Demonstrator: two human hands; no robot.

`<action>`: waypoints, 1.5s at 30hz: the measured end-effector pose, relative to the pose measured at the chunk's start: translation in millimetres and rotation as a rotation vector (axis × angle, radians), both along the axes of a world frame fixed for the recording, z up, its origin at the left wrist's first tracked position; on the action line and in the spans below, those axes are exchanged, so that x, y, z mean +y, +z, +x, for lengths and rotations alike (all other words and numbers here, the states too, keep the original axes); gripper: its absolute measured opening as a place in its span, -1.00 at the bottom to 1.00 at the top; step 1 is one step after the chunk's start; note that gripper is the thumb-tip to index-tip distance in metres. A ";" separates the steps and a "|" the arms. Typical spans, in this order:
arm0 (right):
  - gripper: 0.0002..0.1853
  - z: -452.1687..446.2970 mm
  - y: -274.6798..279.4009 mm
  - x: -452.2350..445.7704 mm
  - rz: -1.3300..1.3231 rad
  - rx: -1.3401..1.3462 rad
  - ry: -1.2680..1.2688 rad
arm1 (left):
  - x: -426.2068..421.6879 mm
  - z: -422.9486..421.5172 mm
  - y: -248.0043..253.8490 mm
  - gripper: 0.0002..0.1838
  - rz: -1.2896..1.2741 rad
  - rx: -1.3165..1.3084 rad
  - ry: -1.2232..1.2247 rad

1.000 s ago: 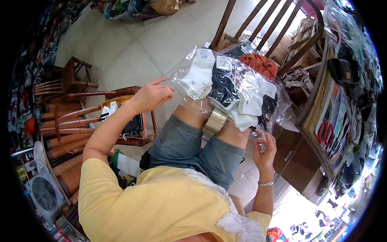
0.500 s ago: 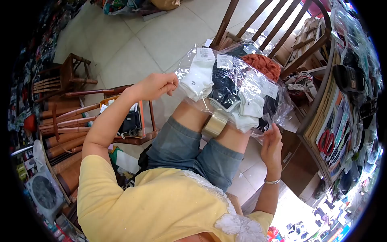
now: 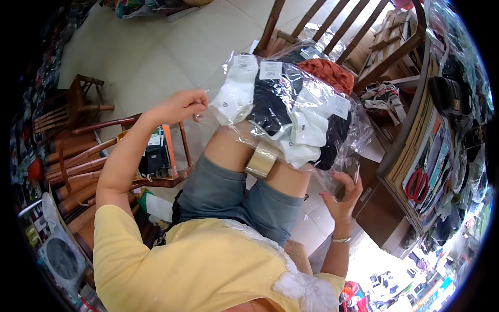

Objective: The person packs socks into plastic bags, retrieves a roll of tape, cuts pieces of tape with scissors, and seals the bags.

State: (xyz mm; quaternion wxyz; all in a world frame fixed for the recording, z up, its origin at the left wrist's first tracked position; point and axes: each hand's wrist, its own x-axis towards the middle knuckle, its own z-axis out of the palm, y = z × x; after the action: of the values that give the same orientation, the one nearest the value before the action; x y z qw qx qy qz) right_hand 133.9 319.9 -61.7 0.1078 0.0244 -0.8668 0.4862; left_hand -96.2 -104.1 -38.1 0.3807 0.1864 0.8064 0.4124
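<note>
Clear plastic packaging with white socks (image 3: 234,96) and black socks (image 3: 270,106) lies over my knees and the chair in front. My left hand (image 3: 184,106) is at its left edge, fingers pinched together on the thin film. On the right, my right hand (image 3: 344,195) is at the near right corner of the plastic, thumb and fingers spread apart; no firm hold on the film shows. A roll of tape (image 3: 261,160) rests between my thighs, under the near edge of the plastic. Behind the socks is a rust-red cloth item (image 3: 327,75).
A wooden chair back (image 3: 332,31) rises ahead. To the right, a table (image 3: 397,151) holds red scissors (image 3: 417,184), cardboard and bags. Wooden chairs (image 3: 78,106) and a grey fan (image 3: 62,257) are at the left. A cardboard box (image 3: 379,213) stands below the table.
The view has shifted, and the socks appear further left. My left hand has closed on the plastic's left edge. My right hand has lowered and its fingers have spread.
</note>
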 end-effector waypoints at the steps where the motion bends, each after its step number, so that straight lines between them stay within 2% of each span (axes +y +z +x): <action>1: -0.07 5.4 -4.3 -1.9 0.030 0.025 -0.005 | 0.9 1.2 0.5 -0.97 0.006 -0.024 0.037; 2: -0.07 11.7 -12.3 -1.8 0.037 0.022 -0.011 | 1.0 1.9 -0.7 -0.98 0.012 -0.048 0.075; 5: -0.31 18.6 -24.7 -5.7 -0.102 0.079 -0.190 | -2.4 3.0 -3.1 -0.97 0.031 -0.041 0.075; 6: -0.31 19.2 -23.2 -6.9 -0.104 0.079 -0.193 | -1.9 3.6 -0.4 -0.95 0.031 -0.019 0.081; 8: -0.35 16.9 -19.6 -10.1 -0.323 -0.004 -0.304 | -0.1 6.8 17.0 -0.94 0.000 -0.053 0.151; 10: -0.36 8.1 -15.7 -17.5 -0.303 0.029 -0.330 | 1.3 7.0 24.4 -0.94 -0.034 -0.090 0.220; 12: -0.34 1.3 -15.8 -23.8 -0.575 -0.079 -0.498 | -0.6 7.1 26.6 -0.91 0.016 -0.073 0.193; 16: -0.36 -5.8 -34.0 -35.0 -0.577 -0.095 -0.594 | 0.6 0.5 3.7 -0.82 -0.021 -0.068 0.161; 18: -0.36 -6.7 -35.1 -40.8 -0.498 -0.093 -0.692 | 4.3 -0.7 -0.1 -0.81 -0.042 -0.081 0.319; 22: -0.35 -9.5 -31.4 -48.5 -0.505 -0.069 -0.718 | 3.8 1.9 -20.5 -0.77 -0.055 -0.020 0.293; 24: -0.33 -9.3 -31.4 -48.3 -0.486 -0.091 -0.731 | 13.8 10.8 -9.9 -0.71 -0.365 0.370 0.112; 25: -0.33 -9.2 -31.3 -47.9 -0.487 -0.089 -0.730 | 12.5 15.4 -13.2 -0.65 -0.329 0.657 0.004; 26: -0.32 -8.7 -31.1 -47.2 -0.478 -0.081 -0.721 | 17.1 18.6 -11.8 -0.65 -0.329 0.658 0.004; 28: -0.32 -8.2 -31.4 -47.1 -0.470 -0.074 -0.708 | 40.0 25.3 -5.8 -0.65 -0.224 1.136 -0.142; 30: -0.31 -9.0 -32.8 -47.0 -0.497 -0.053 -0.713 | 73.3 41.2 5.5 -0.70 0.013 1.022 -0.117; 32: -0.31 -8.9 -30.7 -47.4 -0.490 -0.055 -0.712 | 104.6 51.4 5.7 -0.78 0.100 0.942 -0.143; 36: -0.31 -5.9 -29.3 -46.7 -0.475 -0.046 -0.729 | 129.9 45.8 -16.9 -0.82 0.164 0.955 -0.238; 41: -0.35 0.0 -21.0 -40.8 -0.476 -0.027 -0.710 | 138.3 33.3 -25.5 -0.82 0.142 0.696 -0.197; 43: -0.38 2.2 -5.9 -37.8 -0.460 -0.044 -0.709 | 139.3 29.9 -28.2 -0.82 0.143 0.675 -0.189; 45: -0.45 7.3 9.7 -30.0 -0.162 0.081 -0.759 | 139.0 28.0 -28.9 -0.83 0.145 0.653 -0.178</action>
State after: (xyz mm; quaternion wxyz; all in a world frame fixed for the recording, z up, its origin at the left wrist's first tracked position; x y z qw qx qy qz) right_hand 141.2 289.9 -52.0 0.3158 -0.2874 -0.7679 0.4775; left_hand -68.1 34.9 -67.0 0.1229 0.4048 0.8348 0.3523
